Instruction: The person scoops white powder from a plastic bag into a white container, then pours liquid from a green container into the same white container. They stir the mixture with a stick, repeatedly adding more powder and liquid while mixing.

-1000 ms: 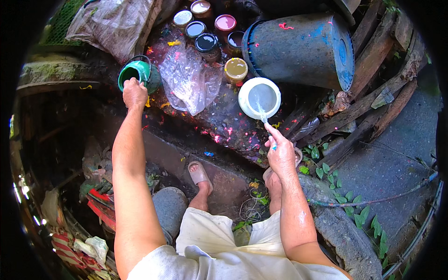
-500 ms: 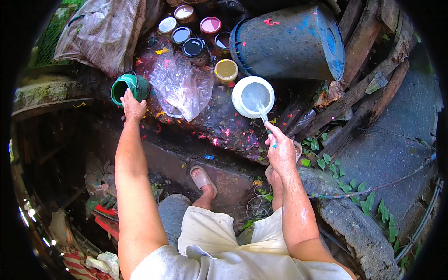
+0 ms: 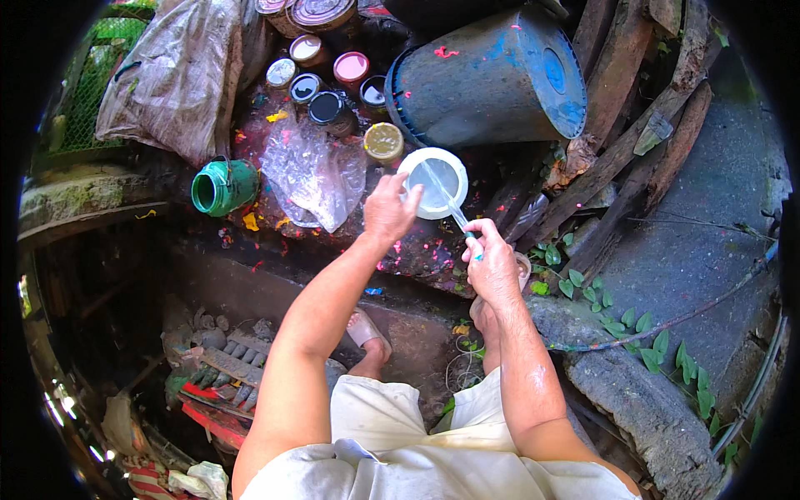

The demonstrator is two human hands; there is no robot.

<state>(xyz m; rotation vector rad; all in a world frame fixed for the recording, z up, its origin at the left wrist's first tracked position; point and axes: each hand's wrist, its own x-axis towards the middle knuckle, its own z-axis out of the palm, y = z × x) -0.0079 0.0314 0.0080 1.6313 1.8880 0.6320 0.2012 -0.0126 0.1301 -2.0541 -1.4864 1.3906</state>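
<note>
My left hand (image 3: 388, 208) is at the left rim of a white container (image 3: 457, 185) with pale grey contents, its fingers apart; I cannot tell if they touch it. My right hand (image 3: 492, 265) grips the handle of a pale, translucent flat tool (image 3: 450, 203) whose far end lies in that container. A green bucket (image 3: 237, 185) with a wire handle lies tilted to the left, beside a crumpled plastic bag (image 3: 310, 192). Several small open tins of white, pink, black and dark paint stand behind, with an olive tin (image 3: 384, 143) just behind the white container.
A big blue-stained barrel (image 3: 483, 79) lies on its side at the back, by stacked planks (image 3: 667, 125). A grimy sack (image 3: 171, 83) sits at back left. My feet are below the ledge. A rough concrete block (image 3: 633, 417), vines and a hose (image 3: 667, 336) are at right.
My left hand has left the green bucket, now tilted, and moved right to the white container. My right hand still holds the tool. The view has shifted slightly.
</note>
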